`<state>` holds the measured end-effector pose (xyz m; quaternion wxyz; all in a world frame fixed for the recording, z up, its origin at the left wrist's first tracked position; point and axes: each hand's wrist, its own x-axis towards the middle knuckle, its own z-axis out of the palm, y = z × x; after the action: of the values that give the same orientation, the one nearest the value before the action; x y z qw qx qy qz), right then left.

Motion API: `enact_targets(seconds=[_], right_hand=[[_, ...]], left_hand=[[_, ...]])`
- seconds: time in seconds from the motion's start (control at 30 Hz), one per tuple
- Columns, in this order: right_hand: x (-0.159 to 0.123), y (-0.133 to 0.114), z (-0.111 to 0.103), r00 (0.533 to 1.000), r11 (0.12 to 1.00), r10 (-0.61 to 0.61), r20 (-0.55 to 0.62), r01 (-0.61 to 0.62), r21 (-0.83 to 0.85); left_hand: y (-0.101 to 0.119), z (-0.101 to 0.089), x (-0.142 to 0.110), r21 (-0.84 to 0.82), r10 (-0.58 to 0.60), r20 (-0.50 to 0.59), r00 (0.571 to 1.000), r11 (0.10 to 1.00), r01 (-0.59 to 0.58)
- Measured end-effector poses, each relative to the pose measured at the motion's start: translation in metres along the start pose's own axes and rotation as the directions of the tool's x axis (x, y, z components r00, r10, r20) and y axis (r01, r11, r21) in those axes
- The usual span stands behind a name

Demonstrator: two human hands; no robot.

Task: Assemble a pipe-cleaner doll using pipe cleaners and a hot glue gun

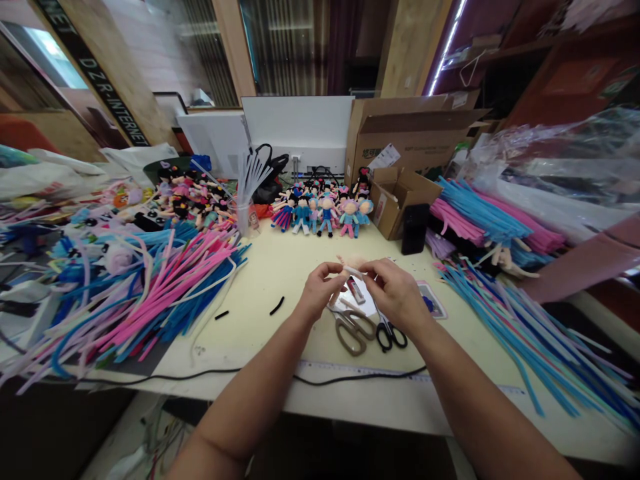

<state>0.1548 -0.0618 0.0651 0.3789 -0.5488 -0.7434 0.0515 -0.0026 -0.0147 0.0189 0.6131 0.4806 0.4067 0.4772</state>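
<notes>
The pale pipe-cleaner piece (354, 273) is just beyond the grey-handled scissors (351, 333), raised over the table (260, 340) between both hands. The left hand (319, 291) has its thumb and forefinger nearly together, pinching one end; the right hand (394, 288) closes its fingertips on the other, though whether they touch one another is hidden. Holding it from both ends probably steadies something so soft and light. How the beige fuzzy part (356, 260) behind it attaches, I cannot tell.

The black-handled scissors (391, 335) sit to the right of the grey-handled pair, both with handles toward the person, likely for easy pickup. Well left of the grey-handled pair lie pink pipe cleaners (165, 287), apparently within reach; finished-looking dolls (327, 217) stand well beyond it, seemingly grouped out of the working area.
</notes>
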Motion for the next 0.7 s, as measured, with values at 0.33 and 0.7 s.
enact_targets(seconds=[0.33,0.7], right_hand=[[-0.0037,0.0042,0.0043,1.0,1.0,0.011,0.004,-0.011,0.005],[-0.0045,0.0065,0.0081,0.998,0.994,-0.016,0.055,0.022,-0.108]], left_hand=[[-0.0047,-0.0016,0.003,-0.052,0.017,0.0,1.0,0.998,-0.017],[-0.0049,-0.0018,0.003,-0.034,0.024,0.032,0.999,0.999,-0.023]])
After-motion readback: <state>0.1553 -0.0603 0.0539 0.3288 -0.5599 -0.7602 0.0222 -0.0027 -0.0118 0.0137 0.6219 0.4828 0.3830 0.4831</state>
